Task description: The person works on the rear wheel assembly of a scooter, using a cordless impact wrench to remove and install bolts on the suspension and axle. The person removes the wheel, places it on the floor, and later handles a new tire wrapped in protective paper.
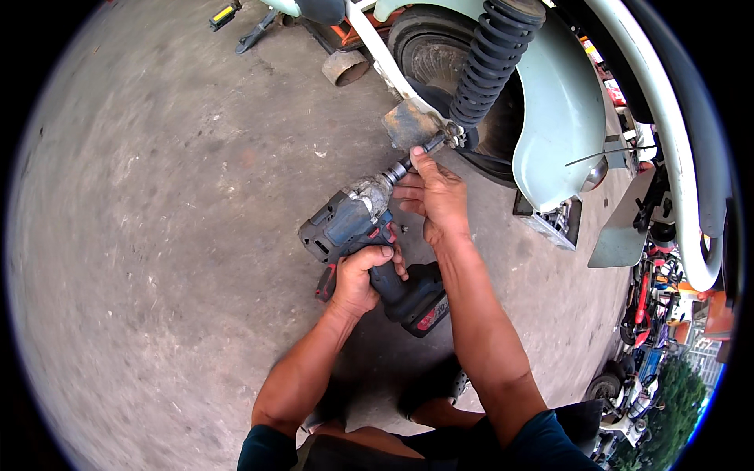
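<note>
I cannot make out the fastener: my right hand [432, 200] and the socket hide it. My left hand [357, 275] is wrapped tight round the grip of the dark blue cordless impact wrench [353, 228], above the concrete floor [157, 235]. Right fingers pinch its black socket extension [408, 161], pressed beneath the black coil shock spring [487, 59].

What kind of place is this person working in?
Most likely a scooter or motorbike repair yard. The left hand grips a cordless impact wrench while the right hand steadies its socket at a pale green scooter, near the coil shock absorber. More bikes stand parked beyond the concrete floor.
</note>
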Tool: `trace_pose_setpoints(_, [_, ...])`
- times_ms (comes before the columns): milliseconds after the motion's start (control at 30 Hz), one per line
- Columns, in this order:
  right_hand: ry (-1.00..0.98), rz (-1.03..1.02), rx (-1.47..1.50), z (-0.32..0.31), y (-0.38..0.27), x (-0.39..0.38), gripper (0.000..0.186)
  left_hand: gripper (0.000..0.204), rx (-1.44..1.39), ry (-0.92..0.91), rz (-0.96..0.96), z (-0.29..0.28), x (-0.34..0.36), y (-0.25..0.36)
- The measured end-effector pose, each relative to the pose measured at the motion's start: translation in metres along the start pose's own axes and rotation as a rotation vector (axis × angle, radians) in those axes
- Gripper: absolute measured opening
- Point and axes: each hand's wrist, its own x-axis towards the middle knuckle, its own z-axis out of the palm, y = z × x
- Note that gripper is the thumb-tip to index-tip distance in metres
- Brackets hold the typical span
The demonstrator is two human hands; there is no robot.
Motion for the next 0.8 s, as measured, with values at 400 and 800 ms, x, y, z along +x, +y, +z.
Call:
trace_pose_setpoints(400, [0.065, -0.089, 0.074, -0.004, 0.004, 0.006, 0.037, 0.033, 0.041, -0.002, 0.099, -0.014, 0.006, -0.007])
trace_pose_setpoints(800, [0.083, -0.103, 0.131, 0.003, 0.001, 0.01, 0.031, 0.048, -0.013, -0.038, -0.005, -0.014, -0.004, 0.0])
